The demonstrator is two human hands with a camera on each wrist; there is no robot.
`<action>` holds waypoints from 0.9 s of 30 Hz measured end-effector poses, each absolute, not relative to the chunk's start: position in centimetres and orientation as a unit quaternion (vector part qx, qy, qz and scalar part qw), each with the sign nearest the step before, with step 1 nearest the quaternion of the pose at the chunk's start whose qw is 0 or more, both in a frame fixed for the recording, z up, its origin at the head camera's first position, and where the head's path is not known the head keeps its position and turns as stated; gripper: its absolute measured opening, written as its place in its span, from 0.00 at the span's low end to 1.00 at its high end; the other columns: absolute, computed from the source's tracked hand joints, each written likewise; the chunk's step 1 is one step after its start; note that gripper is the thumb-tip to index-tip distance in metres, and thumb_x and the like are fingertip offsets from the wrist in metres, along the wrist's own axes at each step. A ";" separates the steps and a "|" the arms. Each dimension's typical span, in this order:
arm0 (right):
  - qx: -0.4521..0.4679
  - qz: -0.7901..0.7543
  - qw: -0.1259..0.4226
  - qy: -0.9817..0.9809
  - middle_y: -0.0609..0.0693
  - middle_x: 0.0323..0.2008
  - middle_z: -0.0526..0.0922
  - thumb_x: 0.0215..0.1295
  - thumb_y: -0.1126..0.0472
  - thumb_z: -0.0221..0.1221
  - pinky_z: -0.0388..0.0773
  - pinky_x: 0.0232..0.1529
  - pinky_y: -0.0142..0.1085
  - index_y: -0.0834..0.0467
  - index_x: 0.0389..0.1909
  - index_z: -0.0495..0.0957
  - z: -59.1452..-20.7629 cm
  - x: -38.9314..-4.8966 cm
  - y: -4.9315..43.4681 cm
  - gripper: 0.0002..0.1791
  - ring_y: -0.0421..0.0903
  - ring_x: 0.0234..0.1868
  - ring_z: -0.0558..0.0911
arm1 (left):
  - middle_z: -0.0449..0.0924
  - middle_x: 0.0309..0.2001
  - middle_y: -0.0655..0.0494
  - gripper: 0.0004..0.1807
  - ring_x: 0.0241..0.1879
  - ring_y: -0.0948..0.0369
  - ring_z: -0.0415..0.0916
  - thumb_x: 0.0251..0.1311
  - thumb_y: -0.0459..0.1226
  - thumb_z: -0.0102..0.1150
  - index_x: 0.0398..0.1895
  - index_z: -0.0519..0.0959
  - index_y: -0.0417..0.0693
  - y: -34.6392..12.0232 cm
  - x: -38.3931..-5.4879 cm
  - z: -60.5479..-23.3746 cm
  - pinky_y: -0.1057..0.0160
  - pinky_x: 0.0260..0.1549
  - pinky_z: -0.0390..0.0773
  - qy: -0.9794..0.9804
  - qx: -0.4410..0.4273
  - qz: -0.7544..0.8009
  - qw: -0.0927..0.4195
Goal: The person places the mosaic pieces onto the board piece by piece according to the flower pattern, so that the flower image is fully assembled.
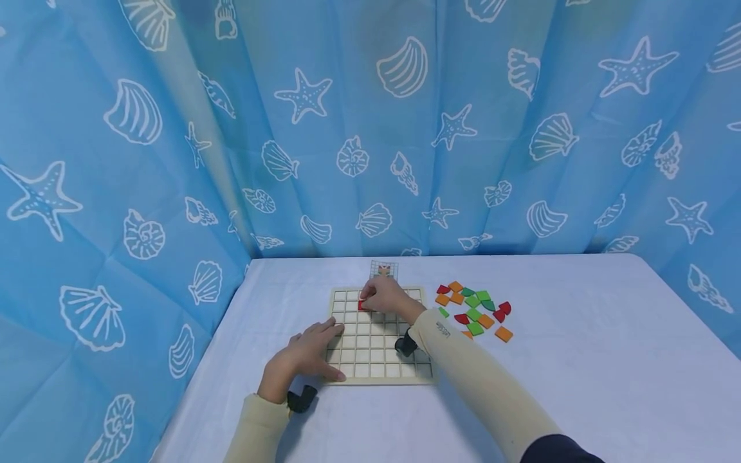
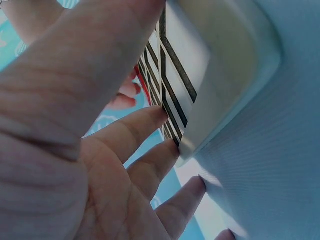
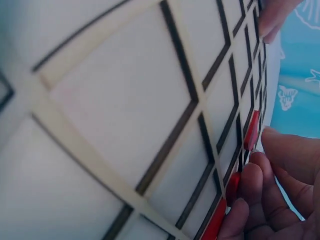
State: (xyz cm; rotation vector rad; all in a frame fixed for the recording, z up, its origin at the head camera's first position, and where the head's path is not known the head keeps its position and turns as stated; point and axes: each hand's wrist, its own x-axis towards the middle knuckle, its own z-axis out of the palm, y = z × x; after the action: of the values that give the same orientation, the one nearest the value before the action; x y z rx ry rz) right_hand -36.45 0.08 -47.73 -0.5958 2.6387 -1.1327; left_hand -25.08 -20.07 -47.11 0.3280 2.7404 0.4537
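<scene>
A cream grid board (image 1: 379,381) of square cells lies on the table. My left hand (image 1: 309,350) rests along its left side, thumb at the near edge and fingers spread. In the left wrist view, fingertips (image 2: 159,116) touch the board's rim. My right hand (image 1: 386,297) is over the board's far rows, fingers curled down at a red tile (image 1: 361,305). The right wrist view shows a red tile (image 3: 251,130) by the thumb tip. A second red tile (image 3: 233,187) meets the fingertips, and a third red piece (image 3: 215,221) sits lower; my fingers partly hide them.
Loose orange, green and red tiles (image 1: 475,314) are scattered right of the board. A small gridded picture card (image 1: 384,267) lies beyond its far edge. White cloth covers the table (image 1: 602,360), and a blue shell-patterned curtain (image 1: 370,161) hangs behind.
</scene>
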 end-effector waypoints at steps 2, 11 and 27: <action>-0.200 -0.400 0.106 0.888 0.50 0.34 0.85 0.62 0.65 0.64 0.80 0.41 0.39 0.60 0.39 0.85 -47.9 -36.7 0.3 0.06 0.44 0.34 0.81 | 0.55 0.77 0.49 0.56 0.76 0.45 0.52 0.40 0.54 0.79 0.75 0.62 0.53 -20.0 -25.1 -47.1 0.30 0.68 0.54 0.965 0.113 0.161 0.171; -0.221 -0.407 0.077 0.883 0.53 0.39 0.85 0.64 0.65 0.64 0.79 0.40 0.37 0.63 0.43 0.84 -47.2 -37.2 2.9 0.08 0.45 0.38 0.81 | 0.54 0.78 0.49 0.56 0.76 0.44 0.50 0.41 0.54 0.79 0.75 0.61 0.54 -20.0 -25.0 -46.9 0.33 0.69 0.53 0.965 0.110 0.162 0.174; -0.200 -0.396 0.097 0.891 0.49 0.34 0.84 0.62 0.63 0.66 0.80 0.40 0.38 0.60 0.38 0.84 -48.5 -37.2 3.8 0.06 0.42 0.35 0.80 | 0.53 0.78 0.51 0.56 0.76 0.45 0.50 0.41 0.54 0.79 0.75 0.61 0.56 -20.1 -25.1 -47.3 0.32 0.69 0.53 0.965 0.100 0.167 0.178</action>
State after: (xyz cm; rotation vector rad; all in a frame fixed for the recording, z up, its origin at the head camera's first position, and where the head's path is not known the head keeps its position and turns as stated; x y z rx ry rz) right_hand -37.19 3.76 -48.47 -0.5916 2.6395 -1.1729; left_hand -25.09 -20.06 -47.30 0.2825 2.7290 0.4738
